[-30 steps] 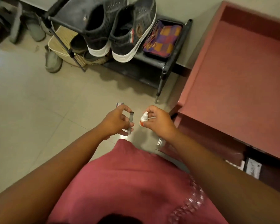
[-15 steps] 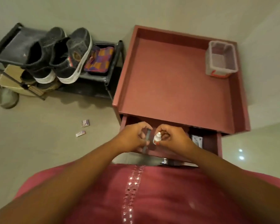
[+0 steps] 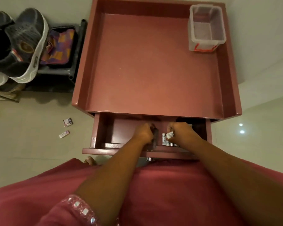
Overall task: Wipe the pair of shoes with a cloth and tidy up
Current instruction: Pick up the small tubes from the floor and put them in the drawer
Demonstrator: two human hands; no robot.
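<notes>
Over the open drawer (image 3: 103, 128) I see my left hand (image 3: 144, 133) curled round a dark flat object (image 3: 155, 138), my right hand (image 3: 180, 132) pinching a small white bottle (image 3: 170, 135). The shoes (image 3: 25, 46) and cloth (image 3: 59, 46) sit on the rack (image 3: 75, 62), far left.

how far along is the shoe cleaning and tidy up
Looks nearly finished. The shoes are on the rack with the folded cloth beside them. In hand: the left hand holds a dark flat item and the right hand a small white bottle inside the open drawer. Left: release both, shut the drawer.
</notes>
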